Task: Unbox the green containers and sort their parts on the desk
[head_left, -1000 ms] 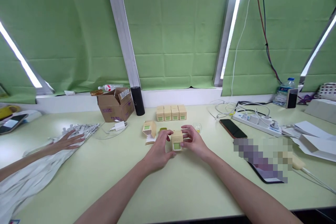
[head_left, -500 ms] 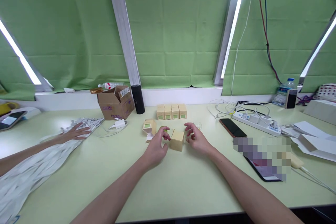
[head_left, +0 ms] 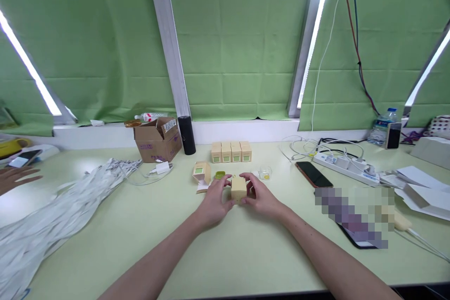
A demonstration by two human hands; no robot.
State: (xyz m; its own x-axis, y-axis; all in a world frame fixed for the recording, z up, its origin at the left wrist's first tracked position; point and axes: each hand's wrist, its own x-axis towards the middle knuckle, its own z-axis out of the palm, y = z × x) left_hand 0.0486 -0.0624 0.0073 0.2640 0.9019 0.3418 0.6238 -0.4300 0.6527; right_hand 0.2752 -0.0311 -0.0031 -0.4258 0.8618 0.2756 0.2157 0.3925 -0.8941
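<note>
Small beige carton (head_left: 238, 188) at mid-bench (head_left: 225, 253), pinched between left hand (head_left: 214, 202) and right hand (head_left: 262, 198) fingers. Probably light, thin-walled, crushable; best gripped gently on opposite side faces.

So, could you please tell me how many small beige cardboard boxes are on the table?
6: four in a row near the wall, one opened box left of centre, and one between the left hand and right hand.
</note>
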